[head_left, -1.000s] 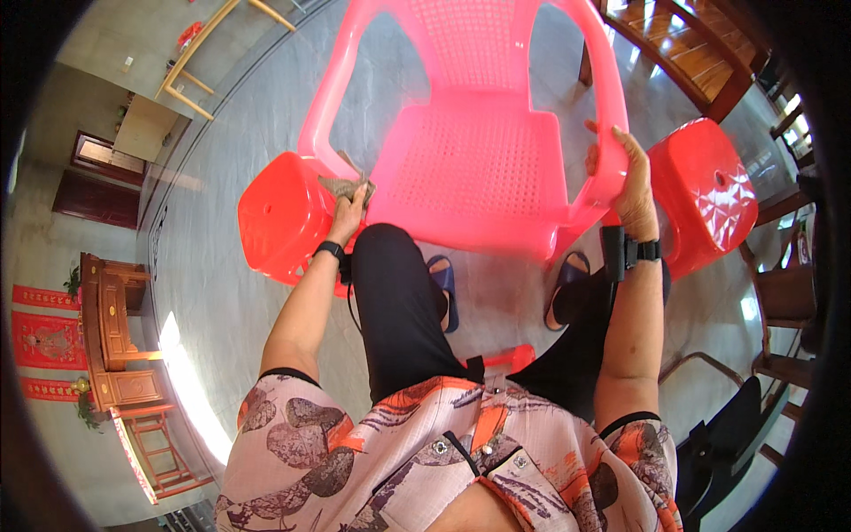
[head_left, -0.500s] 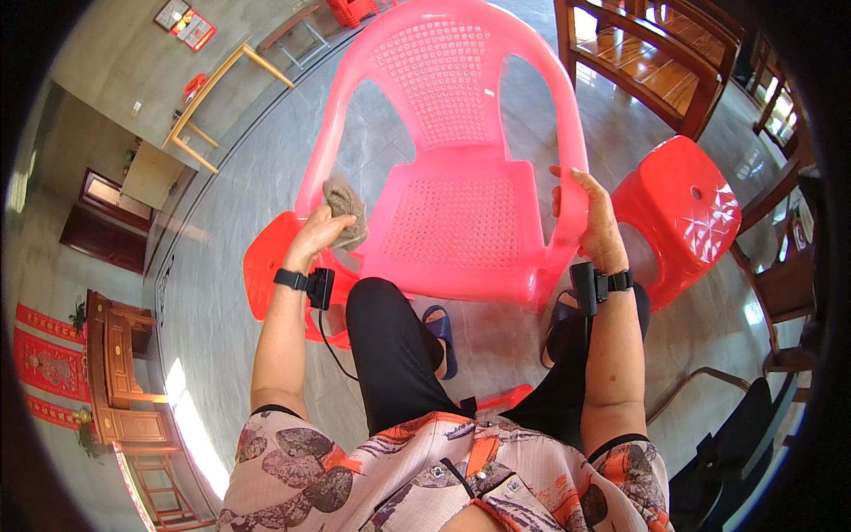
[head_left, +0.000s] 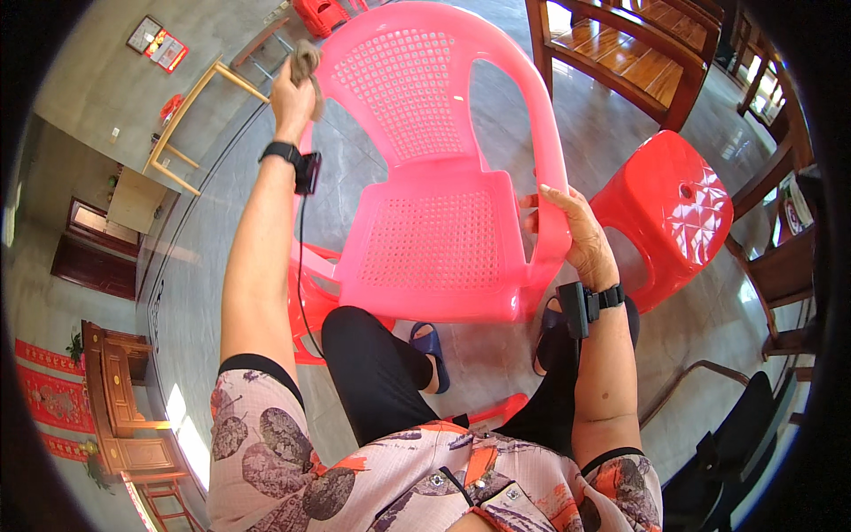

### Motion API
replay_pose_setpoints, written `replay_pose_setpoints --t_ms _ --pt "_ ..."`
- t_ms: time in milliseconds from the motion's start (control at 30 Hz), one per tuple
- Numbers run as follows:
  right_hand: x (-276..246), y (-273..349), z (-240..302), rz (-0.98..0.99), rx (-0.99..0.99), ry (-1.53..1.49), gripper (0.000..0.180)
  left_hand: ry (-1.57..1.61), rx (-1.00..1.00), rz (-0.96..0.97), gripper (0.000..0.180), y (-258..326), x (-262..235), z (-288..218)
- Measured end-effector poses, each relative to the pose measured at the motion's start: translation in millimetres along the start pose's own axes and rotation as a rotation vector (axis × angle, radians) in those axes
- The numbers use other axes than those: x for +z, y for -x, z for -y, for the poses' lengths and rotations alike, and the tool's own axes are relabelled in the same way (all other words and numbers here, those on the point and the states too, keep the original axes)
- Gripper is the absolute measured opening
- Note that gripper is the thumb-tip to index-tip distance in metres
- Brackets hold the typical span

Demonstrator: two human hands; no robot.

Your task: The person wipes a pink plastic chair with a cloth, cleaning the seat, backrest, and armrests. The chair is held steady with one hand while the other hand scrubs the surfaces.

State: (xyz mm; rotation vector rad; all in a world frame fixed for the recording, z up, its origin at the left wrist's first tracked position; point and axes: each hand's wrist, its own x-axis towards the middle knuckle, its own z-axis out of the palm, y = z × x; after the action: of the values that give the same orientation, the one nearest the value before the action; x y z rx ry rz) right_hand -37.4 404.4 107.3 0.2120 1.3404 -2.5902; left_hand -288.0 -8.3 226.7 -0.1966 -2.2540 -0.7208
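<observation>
A pink plastic armchair [head_left: 434,235] with a perforated seat and back stands in front of me, its seat near my knees. My left hand [head_left: 294,99] is closed on a crumpled grey-brown cloth [head_left: 306,62], at the upper left edge of the chair back where the armrest begins. Part of that armrest is hidden behind the hand and forearm. My right hand [head_left: 581,232] grips the front of the right armrest, thumb on top and fingers curled round its inner side.
A red plastic stool [head_left: 678,199] stands right of the chair; another red plastic piece [head_left: 306,293] shows at its left. Wooden chairs [head_left: 634,62] are at the far right, a black seat [head_left: 740,434] at the lower right. A wooden frame table [head_left: 191,106] stands along the left wall.
My left hand has slid the cloth up and away along the left armrest to the chair back. The right hand keeps its hold on the armrest. The view has shifted slightly.
</observation>
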Motion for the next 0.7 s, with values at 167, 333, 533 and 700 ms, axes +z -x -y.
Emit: replay_pose_setpoints --t_ms 167,333,533,700 --pt "-2.8 -3.4 -3.9 -0.014 0.024 -0.002 0.048 -0.378 0.193 0.125 0.059 -16.3 35.9 11.0" --pt "-0.9 -1.7 -1.9 -0.040 0.066 -0.002 0.051 -0.576 0.204 0.099 0.073 39.2 76.7 31.8" --pt "5.0 3.0 2.2 -0.058 0.039 0.023 0.017 -0.649 0.344 0.105 0.062 104.7 107.5 46.9" --pt "5.4 1.8 1.9 -0.046 0.046 0.008 0.019 -0.738 0.421 0.258 0.051 170.3 134.5 63.0"
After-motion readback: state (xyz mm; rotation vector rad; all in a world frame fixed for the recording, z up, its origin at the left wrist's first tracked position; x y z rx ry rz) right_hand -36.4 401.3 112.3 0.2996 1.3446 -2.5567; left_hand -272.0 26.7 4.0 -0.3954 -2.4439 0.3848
